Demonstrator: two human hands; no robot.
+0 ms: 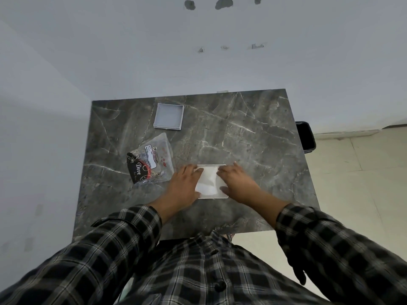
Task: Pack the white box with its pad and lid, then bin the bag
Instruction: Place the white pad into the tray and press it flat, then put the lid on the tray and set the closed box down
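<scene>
The white box lies near the front middle of the dark marble table. A white pad rests in it, slightly crumpled. My left hand presses on the pad's left side, fingers spread flat. My right hand presses on the right side, covering that part of the box. The box's white lid lies upside down at the back left of the table. A clear plastic bag with a black "Dove" item inside lies left of the box, just beyond my left hand.
A black bin stands on the floor by the table's right edge. The table's back and left sides meet grey walls. Pale floor tiles lie to the right.
</scene>
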